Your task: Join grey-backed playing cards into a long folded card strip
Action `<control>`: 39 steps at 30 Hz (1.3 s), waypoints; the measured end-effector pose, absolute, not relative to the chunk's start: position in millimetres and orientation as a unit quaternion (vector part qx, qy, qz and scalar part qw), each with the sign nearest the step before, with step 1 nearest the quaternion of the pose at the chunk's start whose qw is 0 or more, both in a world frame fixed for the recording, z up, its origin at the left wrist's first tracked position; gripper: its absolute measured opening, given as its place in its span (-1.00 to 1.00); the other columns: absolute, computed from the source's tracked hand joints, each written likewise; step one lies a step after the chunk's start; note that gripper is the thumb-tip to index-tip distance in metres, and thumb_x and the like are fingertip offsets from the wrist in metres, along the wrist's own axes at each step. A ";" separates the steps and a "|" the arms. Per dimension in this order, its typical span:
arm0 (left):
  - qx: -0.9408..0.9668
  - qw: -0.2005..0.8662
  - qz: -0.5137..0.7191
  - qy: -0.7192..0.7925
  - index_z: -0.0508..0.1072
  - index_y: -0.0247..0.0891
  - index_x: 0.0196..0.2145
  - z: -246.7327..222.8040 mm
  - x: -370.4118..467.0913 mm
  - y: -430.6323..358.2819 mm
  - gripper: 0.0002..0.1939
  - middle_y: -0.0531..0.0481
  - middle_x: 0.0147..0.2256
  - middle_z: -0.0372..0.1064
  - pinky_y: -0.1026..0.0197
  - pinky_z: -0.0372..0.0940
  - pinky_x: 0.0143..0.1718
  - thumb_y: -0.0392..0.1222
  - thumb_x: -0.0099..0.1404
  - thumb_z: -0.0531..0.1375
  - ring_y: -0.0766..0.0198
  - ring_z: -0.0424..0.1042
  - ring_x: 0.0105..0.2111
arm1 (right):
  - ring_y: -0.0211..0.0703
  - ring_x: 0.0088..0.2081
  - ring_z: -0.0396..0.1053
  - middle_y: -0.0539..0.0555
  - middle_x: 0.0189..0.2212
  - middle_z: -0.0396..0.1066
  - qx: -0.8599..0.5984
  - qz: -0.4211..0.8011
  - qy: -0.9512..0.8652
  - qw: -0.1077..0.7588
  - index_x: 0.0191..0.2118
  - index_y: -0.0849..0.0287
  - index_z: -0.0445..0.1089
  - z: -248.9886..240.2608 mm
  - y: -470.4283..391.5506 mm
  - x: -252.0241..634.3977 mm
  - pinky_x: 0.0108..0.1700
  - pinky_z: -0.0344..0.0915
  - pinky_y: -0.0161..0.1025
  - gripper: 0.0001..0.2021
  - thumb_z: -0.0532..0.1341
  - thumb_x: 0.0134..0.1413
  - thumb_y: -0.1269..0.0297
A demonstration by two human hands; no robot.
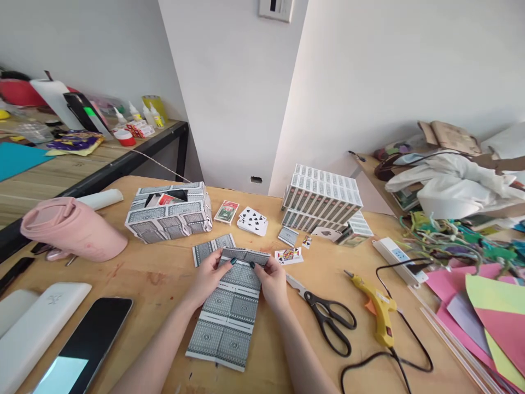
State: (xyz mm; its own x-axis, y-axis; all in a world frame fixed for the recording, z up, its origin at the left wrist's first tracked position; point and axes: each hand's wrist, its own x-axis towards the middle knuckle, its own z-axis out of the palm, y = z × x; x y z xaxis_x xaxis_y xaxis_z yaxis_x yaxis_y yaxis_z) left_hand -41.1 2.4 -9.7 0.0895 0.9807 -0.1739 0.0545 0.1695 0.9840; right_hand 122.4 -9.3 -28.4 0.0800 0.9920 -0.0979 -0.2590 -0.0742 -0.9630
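A long panel of joined playing cards (229,312), grey patterned backs up, slants over the table in front of me. Its far edge is bent over in a flap. My left hand (211,276) grips the panel's far left corner, thumb on top. On the far right corner, my right hand (270,279) pinches it the same way. Just behind my left hand lies a smaller card piece (213,246). A cut face card (289,255) and a small card piece (288,236) rest beyond my right hand. Black-handled scissors (328,317) lie to its right.
A card-covered box (170,213) stands at the back left, near a boxed deck (226,212) and a card stack (252,221). Stacked card boxes (322,197) stand back right. A yellow glue gun (379,312) with its cord lies right; a phone (88,345) and pink tumbler (76,230) left.
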 end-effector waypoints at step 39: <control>0.491 0.469 0.503 0.535 0.32 -0.21 -0.07 -7.4 -36.8 9.7 -0.55 -0.08 0.00 0.33 0.13 0.23 -0.05 -0.11 0.05 0.21 0.12 0.35 -0.04 | -0.03 -0.30 0.45 0.11 -0.34 0.50 -0.463 0.528 -0.443 0.557 -0.22 0.17 0.41 -33.5 0.5 121.5 -0.20 0.35 -0.11 -0.66 0.29 -0.15 0.10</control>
